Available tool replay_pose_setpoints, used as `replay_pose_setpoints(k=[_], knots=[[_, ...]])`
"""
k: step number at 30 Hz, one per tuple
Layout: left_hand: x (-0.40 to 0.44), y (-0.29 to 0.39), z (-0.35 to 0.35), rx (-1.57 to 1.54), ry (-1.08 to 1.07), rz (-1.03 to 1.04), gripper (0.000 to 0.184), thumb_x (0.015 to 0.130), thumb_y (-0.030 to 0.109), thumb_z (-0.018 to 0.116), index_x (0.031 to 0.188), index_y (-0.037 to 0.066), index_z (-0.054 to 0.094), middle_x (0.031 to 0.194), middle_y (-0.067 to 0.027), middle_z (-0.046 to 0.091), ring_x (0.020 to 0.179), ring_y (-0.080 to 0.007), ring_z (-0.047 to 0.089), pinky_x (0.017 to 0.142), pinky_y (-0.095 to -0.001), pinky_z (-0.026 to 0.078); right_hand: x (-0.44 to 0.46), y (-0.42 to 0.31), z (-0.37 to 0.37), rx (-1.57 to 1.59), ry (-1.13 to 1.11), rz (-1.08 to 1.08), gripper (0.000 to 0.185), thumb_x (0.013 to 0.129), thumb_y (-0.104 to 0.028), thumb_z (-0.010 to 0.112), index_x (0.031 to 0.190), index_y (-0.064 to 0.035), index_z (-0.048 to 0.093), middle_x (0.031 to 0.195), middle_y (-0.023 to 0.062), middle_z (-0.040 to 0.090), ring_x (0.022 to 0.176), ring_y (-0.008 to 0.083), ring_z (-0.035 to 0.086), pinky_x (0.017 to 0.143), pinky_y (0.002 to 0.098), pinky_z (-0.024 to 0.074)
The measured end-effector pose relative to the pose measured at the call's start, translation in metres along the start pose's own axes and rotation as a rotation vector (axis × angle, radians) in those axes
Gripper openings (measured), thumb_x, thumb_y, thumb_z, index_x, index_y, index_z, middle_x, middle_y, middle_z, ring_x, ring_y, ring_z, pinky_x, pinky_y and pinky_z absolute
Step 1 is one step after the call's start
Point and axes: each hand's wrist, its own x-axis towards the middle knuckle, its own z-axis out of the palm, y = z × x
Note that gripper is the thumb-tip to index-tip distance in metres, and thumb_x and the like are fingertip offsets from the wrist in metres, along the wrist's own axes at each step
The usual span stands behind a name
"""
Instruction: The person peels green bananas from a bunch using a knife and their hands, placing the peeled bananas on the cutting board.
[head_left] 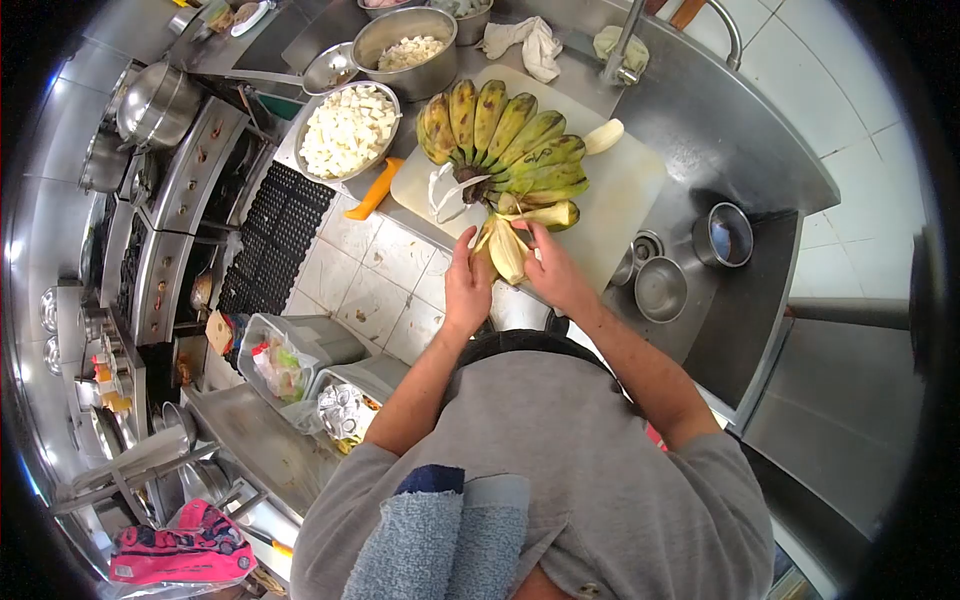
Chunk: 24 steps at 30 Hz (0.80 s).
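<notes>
At the near edge of a white cutting board (628,185), a partly peeled plantain (508,254) shows its pale flesh, with strips of peel folded outward. My left hand (467,284) grips its left side by the peel. On the opposite side, the fingers of my right hand (550,268) are closed on the same plantain. Just beyond lies a large bunch of green and yellow plantains (510,135) with dark blotches, a white tie looped at its stem. One peeled plantain (604,136) rests at the board's far right.
Left of the board are a bowl of white cut pieces (350,132) and an orange handle (375,190). A steel pot (440,75) stands behind. Metal bowls (661,289) sit in the sink area at right. Two lined bins (335,338) stand by my left arm, near the stove (190,190).
</notes>
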Motion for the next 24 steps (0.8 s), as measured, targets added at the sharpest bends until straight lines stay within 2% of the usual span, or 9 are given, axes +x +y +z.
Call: replay_pose_setpoints(k=[4,7,9,10,13,16,18,20,24], knots=[[0.005,-0.005,0.001,-0.080,0.009,-0.012,0.037,0.097,0.002,0.047,0.134,-0.003,0.049,0.102,-0.0184,0.068,0.090,-0.0228,0.067,0.081,-0.0337,0.052,0.001,0.024,0.002,0.062,0.007,-0.092,0.047,0.092,-0.006,0.046,0.138,-0.0053,0.040,0.114,0.0258,0.059,0.100,0.0428,0.063,0.087,0.0461,0.0493],[0.013,0.002,-0.009,-0.164,-0.081,-0.077,0.035,0.097,0.001,0.047,0.131,-0.004,0.052,0.110,-0.0191,0.068,0.100,-0.0224,0.066,0.088,-0.0324,0.051,0.003,0.017,-0.005,-0.003,-0.061,-0.072,0.044,0.092,-0.003,0.045,0.136,-0.0056,0.042,0.110,0.0227,0.060,0.094,0.0368,0.067,0.079,0.0429,0.0530],[0.018,0.016,-0.020,-0.200,-0.142,-0.126,0.034,0.097,0.002,0.047,0.130,-0.005,0.052,0.111,-0.0188,0.068,0.103,-0.0227,0.066,0.089,-0.0326,0.051,-0.001,-0.032,-0.014,0.223,-0.128,0.174,0.044,0.091,-0.002,0.045,0.135,-0.0057,0.042,0.112,0.0209,0.060,0.089,0.0315,0.069,0.071,0.0390,0.0544],[0.022,0.004,-0.022,-0.148,-0.147,0.003,0.032,0.097,0.003,0.048,0.129,-0.005,0.052,0.109,-0.0193,0.068,0.097,-0.0224,0.067,0.086,-0.0331,0.052,-0.001,-0.042,-0.013,0.282,-0.148,0.235,0.045,0.091,-0.002,0.045,0.135,-0.0068,0.042,0.109,0.0183,0.060,0.081,0.0270,0.064,0.065,0.0364,0.0520],[0.034,0.006,-0.038,-0.120,-0.301,-0.044,0.030,0.098,0.004,0.048,0.127,-0.003,0.052,0.109,-0.0193,0.068,0.095,-0.0211,0.067,0.084,-0.0329,0.053,-0.002,-0.053,-0.009,0.339,-0.155,0.311,0.048,0.091,-0.004,0.045,0.138,-0.0120,0.043,0.089,0.0074,0.061,0.045,0.0097,0.042,0.041,0.0271,0.0383],[0.039,0.005,-0.044,-0.145,-0.376,-0.087,0.033,0.100,0.004,0.047,0.132,0.000,0.047,0.107,-0.0188,0.067,0.096,-0.0206,0.066,0.082,-0.0319,0.053,-0.003,-0.063,-0.009,0.290,-0.150,0.307,0.049,0.090,-0.004,0.046,0.138,-0.0110,0.044,0.094,0.0076,0.060,0.048,0.0102,0.045,0.043,0.0255,0.0405],[0.040,0.003,-0.044,-0.235,-0.396,-0.132,0.034,0.100,0.003,0.046,0.134,0.001,0.045,0.108,-0.0178,0.065,0.097,-0.0202,0.066,0.082,-0.0310,0.054,0.004,-0.008,0.007,0.287,-0.047,-0.043,0.049,0.089,-0.004,0.049,0.137,-0.0095,0.045,0.097,0.0073,0.061,0.047,0.0104,0.045,0.043,0.0241,0.0403],[0.038,0.005,-0.041,-0.389,-0.403,-0.202,0.036,0.100,0.002,0.045,0.136,0.002,0.044,0.110,-0.0168,0.064,0.097,-0.0199,0.065,0.082,-0.0303,0.054,0.006,-0.003,0.006,0.315,-0.026,-0.140,0.048,0.087,-0.002,0.050,0.135,-0.0087,0.047,0.105,0.0076,0.060,0.053,0.0095,0.050,0.046,0.0238,0.0430],[0.036,0.016,-0.038,-0.552,-0.447,-0.205,0.040,0.099,0.001,0.047,0.139,0.004,0.043,0.120,-0.0199,0.059,0.100,-0.0208,0.064,0.084,-0.0320,0.055,0.000,-0.026,-0.031,0.453,-0.175,0.224,0.046,0.086,-0.001,0.050,0.131,-0.0085,0.050,0.116,0.0086,0.059,0.068,0.0073,0.060,0.055,0.0235,0.0494]])
